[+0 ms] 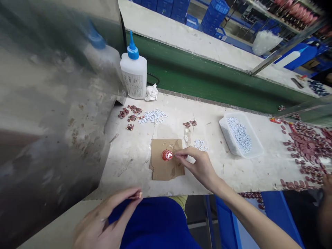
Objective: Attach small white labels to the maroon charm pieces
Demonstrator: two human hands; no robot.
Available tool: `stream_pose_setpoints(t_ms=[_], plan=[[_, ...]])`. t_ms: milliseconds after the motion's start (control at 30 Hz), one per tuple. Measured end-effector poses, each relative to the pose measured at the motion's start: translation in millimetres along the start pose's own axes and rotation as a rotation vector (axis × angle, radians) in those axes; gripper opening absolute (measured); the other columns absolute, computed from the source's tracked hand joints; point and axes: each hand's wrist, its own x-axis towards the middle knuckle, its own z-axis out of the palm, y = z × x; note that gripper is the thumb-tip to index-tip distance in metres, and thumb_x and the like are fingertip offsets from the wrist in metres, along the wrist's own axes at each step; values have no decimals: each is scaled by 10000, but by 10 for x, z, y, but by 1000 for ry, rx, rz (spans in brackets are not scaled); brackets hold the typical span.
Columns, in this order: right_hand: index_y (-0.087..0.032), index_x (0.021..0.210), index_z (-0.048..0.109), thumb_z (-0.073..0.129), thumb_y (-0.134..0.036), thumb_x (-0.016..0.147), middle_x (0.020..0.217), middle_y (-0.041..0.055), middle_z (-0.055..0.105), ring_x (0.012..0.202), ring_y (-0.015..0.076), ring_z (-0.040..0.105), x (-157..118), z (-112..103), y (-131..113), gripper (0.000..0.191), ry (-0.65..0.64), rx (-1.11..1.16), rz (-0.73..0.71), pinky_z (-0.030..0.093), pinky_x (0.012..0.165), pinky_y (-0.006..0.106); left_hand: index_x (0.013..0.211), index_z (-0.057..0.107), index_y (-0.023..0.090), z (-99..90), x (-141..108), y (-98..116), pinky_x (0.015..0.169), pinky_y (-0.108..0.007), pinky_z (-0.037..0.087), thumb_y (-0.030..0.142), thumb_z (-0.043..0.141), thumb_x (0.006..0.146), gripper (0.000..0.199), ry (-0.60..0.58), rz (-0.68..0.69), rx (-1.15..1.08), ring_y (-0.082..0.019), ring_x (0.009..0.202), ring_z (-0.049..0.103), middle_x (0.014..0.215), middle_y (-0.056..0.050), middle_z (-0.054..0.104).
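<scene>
Left hand (pixel 103 221) nearest, above a blue-clad lap (pixel 153 224), fingers (pixel 136 195) pinched on something too small to tell. Right hand (pixel 199 166) over the worktop (pixel 124 173), fingertips (pixel 178 155) closed at a red oval piece (pixel 167 155) on torn cardboard (pixel 166 169). Further right, a white plastic tray (pixel 225 133) full of small blue-and-white pieces (pixel 240 135); behind, a blue-nozzled squeeze bottle (pixel 133 77).

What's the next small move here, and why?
Probably bring the left hand over to the red oval piece on the cardboard. The left hand pinches a small item, too small to identify, away from the bench, while the right hand already has its fingertips at the oval's edge, seemingly steadying it.
</scene>
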Motion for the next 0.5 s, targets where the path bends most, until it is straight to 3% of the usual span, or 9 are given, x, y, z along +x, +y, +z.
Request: stream_pose_setpoints(t_ms=[100, 167, 333, 433, 500], plan=[[-232, 1017, 765, 634, -203, 995, 952, 48, 783, 858, 207, 705, 18, 39, 12, 135, 15, -57, -95, 585, 767, 366, 1062, 717, 288, 175, 170, 2, 911, -75, 565, 215, 751, 884, 195, -65, 120, 42, -36, 830, 744, 960, 108, 773], [-229, 1025, 759, 625, -202, 1005, 961, 55, 774, 873, 207, 694, 19, 58, 29, 138, 26, -85, -139, 583, 768, 368, 1020, 713, 271, 250, 222, -14, 875, -80, 581, 229, 751, 885, 146, -71, 51, 5, -44, 804, 743, 935, 88, 770], [-235, 1055, 750, 592, -194, 1021, 981, 63, 757, 899, 217, 679, 19, 79, 49, 167, 5, -110, -167, 579, 767, 377, 950, 757, 255, 319, 193, -102, 829, -60, 590, 323, 783, 852, 122, -83, -292, -148, -85, 808, 771, 906, 52, 786], [-231, 1055, 749, 595, -168, 1014, 980, 63, 751, 904, 215, 668, 19, 77, 40, 171, 3, -103, -180, 572, 766, 373, 941, 754, 246, 329, 187, -111, 834, -59, 587, 328, 792, 840, 136, -85, -348, -207, -96, 819, 776, 896, 47, 789], [-234, 1064, 748, 598, -160, 1011, 984, 59, 752, 911, 214, 672, 14, 66, 25, 176, 13, -89, -177, 572, 775, 375, 1005, 741, 270, 339, 199, -95, 851, -48, 579, 307, 789, 846, 170, -73, -309, -210, -74, 824, 771, 914, 64, 787]])
